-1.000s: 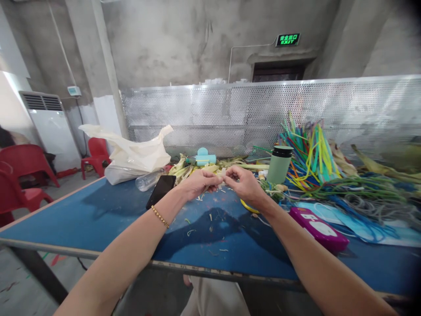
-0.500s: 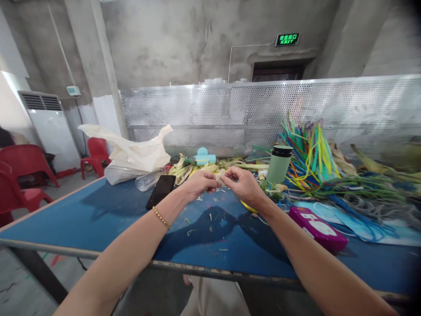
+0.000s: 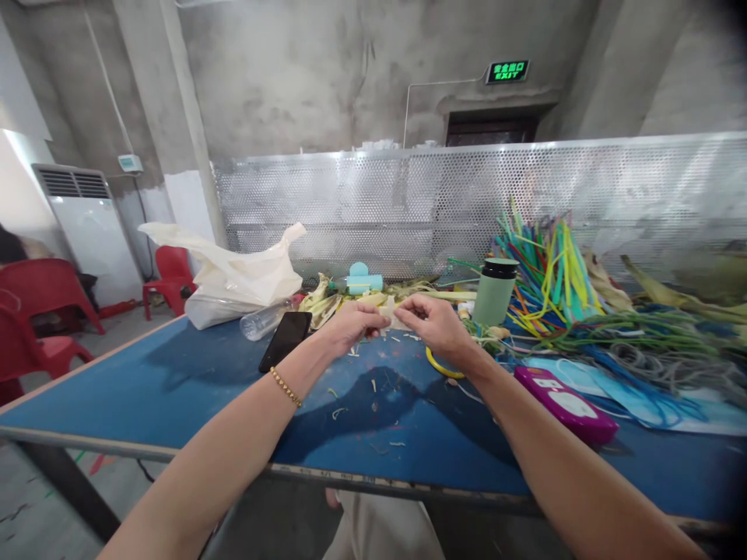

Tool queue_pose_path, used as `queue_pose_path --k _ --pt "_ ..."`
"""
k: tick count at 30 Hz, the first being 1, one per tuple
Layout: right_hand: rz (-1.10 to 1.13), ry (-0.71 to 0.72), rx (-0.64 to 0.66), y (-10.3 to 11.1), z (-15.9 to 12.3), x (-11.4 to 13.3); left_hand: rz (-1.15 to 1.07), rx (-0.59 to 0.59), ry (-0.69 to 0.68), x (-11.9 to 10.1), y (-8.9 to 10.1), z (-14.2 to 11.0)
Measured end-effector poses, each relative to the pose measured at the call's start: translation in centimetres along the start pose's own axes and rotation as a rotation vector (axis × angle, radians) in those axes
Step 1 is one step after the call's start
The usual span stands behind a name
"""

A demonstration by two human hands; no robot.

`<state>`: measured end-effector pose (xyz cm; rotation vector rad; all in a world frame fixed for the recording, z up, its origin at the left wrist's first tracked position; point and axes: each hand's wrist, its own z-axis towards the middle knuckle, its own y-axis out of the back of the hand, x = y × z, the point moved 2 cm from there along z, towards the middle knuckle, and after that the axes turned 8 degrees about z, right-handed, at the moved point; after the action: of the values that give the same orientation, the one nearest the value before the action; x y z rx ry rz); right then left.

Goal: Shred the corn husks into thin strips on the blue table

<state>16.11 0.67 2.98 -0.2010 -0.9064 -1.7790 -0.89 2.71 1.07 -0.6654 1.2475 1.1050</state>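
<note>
Both hands are raised just above the blue worktop, meeting at its middle. Left hand and right hand each pinch one end of a small pale strip, which looks like a piece of husk or leaf; its exact shape is too small to tell. Fingers of both hands are curled in, thumb pressed to forefinger on the strip, which hangs between them clear of the surface.

Judgement: the step in hand looks like tearing or splitting the strip into narrower pieces. Pale scraps litter the worktop directly beneath. The next move seems to call for a steady pull apart with both pinches held firm, since so short a piece slips easily.

Around the hands:
- black phone lying flat, left of the left hand
- clear plastic bottle on its side, beside a white plastic bag
- heap of husks just behind the hands
- green flask upright, right of the hands
- yellow ring flat near the right wrist
- purple case beside the right forearm
- bundle of coloured strips fanned at the far right
</note>
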Motion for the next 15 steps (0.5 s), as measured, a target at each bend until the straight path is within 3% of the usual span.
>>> queue_pose_path --k 9,15 --pt "0.011 -0.104 0.038 1.2 0.0 0.6 -0.05 -0.02 0.045 0.3 0.5 0.4" --pt "0.279 -0.166 0.199 1.7 -0.3 1.5 -0.034 0.038 0.057 -0.2 0.2 -0.1"
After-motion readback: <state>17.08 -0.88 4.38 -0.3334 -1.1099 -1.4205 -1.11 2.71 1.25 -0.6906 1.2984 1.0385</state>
